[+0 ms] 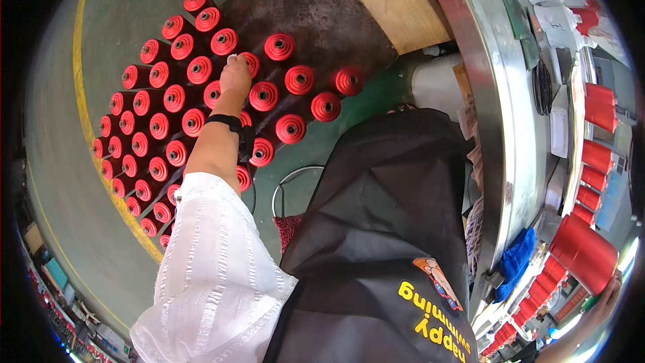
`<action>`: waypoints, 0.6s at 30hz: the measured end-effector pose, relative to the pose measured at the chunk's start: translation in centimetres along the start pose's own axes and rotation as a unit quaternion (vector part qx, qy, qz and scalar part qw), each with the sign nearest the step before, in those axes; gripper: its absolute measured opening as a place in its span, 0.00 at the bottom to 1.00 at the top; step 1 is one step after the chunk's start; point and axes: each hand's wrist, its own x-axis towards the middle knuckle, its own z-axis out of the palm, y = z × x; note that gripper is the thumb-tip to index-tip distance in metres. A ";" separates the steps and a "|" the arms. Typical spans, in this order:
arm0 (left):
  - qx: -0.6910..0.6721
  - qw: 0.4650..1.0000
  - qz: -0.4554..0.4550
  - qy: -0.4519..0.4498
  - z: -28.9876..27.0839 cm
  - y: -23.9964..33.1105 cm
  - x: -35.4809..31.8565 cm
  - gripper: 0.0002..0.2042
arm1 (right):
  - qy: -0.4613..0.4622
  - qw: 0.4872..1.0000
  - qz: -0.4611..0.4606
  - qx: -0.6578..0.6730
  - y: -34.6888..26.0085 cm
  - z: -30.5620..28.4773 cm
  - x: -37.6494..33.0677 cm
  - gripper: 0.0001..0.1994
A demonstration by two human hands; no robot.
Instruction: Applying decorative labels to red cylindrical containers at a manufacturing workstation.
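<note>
Many dark cylinders with red, stepped, ringed tops and a metal stud at the centre stand upright on the floor, such as this cylinder [291, 128]. My left hand [235, 77], a black strap on its wrist, reaches in among them. Its fingers are closed beside a red-topped cylinder [251, 64]; whether they grip it is hidden by the hand, and a small whitish spot shows at the fingertips. At the far right my right hand [609, 297] holds a smooth, glossy red cylinder [583, 253], tilted, by its lower end. A bit of green shows by that palm.
A metal-edged workbench [494, 94] runs along my right, with a blue cloth [516, 265] at its edge and rows of red parts [594, 154] beyond. A wooden board [393, 3] lies ahead. A metal hoop [279, 191] is near my black apron [383, 228]. A yellow line [80, 81] crosses the floor.
</note>
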 end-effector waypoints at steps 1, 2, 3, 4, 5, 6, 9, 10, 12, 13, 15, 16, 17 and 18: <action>-0.001 1.000 0.000 0.001 -0.1 0.3 0.0 0.09 | 0.002 1.000 -0.004 0.014 0.4 -0.1 0.0 0.20; -0.015 1.000 0.002 0.003 -0.1 0.7 -0.1 0.09 | 0.004 1.000 -0.004 0.014 0.8 -0.3 0.0 0.20; -0.029 1.000 0.001 0.005 -0.2 0.8 -0.3 0.09 | 0.013 1.000 -0.006 0.015 1.1 -0.3 0.0 0.19; -0.029 1.000 -0.002 0.006 -0.2 0.9 -0.3 0.09 | 0.022 1.000 -0.008 0.016 1.5 -0.3 0.1 0.19; -0.026 1.000 -0.009 0.007 -0.2 1.0 -0.3 0.10 | 0.022 1.000 -0.011 0.018 1.8 -0.4 0.3 0.19; -0.022 1.000 -0.019 0.008 -0.2 0.9 -0.6 0.11 | 0.014 1.000 -0.012 0.019 2.4 -0.6 0.7 0.18; -0.032 0.999 -0.038 0.013 -1.1 2.1 -2.1 0.15 | 0.001 0.998 -0.035 0.045 6.1 -1.8 2.0 0.17; -0.038 0.998 -0.036 0.032 -1.5 2.6 -3.1 0.17 | -0.008 0.996 -0.054 0.067 6.4 -1.7 2.3 0.17; -0.068 0.995 0.002 0.070 -2.1 3.1 -5.8 0.19 | -0.006 0.994 -0.058 0.090 6.6 -1.2 2.5 0.17; -0.089 0.993 0.028 0.068 -2.2 3.5 -7.2 0.18 | -0.002 0.993 -0.055 0.106 6.7 -1.0 2.6 0.16; -0.139 0.985 0.077 0.061 -2.5 4.4 -10.1 0.16 | -0.005 0.992 -0.044 0.116 7.8 -1.1 3.5 0.17; -0.171 0.978 0.104 0.064 -3.1 5.1 -11.5 0.14 | 0.002 0.992 -0.030 0.124 8.9 -1.9 3.6 0.18; -0.220 0.963 0.136 0.070 -3.9 5.8 -13.1 0.12 | 0.008 0.991 -0.038 0.131 10.0 -2.6 3.7 0.18; -0.268 0.945 0.172 0.072 -4.5 7.0 -14.3 0.10 | 0.019 0.988 -0.055 0.142 11.2 -2.9 3.8 0.19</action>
